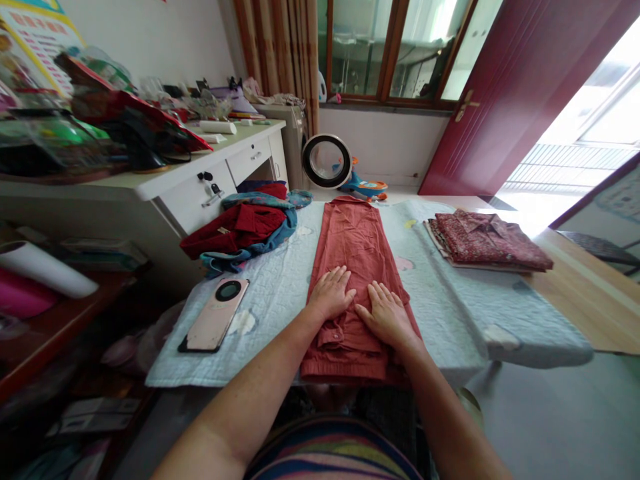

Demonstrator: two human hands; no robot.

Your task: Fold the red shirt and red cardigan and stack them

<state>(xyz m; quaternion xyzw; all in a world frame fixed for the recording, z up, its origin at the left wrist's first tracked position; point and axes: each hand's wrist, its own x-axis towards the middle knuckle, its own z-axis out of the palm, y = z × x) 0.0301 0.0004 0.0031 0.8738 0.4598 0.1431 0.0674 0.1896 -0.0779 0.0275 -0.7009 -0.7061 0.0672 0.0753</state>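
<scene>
A folded red shirt [357,240] lies lengthwise on a pale blue quilt [280,300] spread over the desk [590,293], its collar [346,199] at the far end and a cuff [332,337] close to the person. The left hand [331,293] rests palm down on the shirt, fingers straight and nearly together, gripping nothing that I can see. The right hand [387,310] is just beside it, also flat, fingers stretched out, thumb towards the left one. On the person's left a phone [217,317] lies back up, and beyond it sits a loose heap of red and blue clothes [245,227]. On the right, well apart from the shirt, is a folded stack of patterned clothes [493,240].
</scene>
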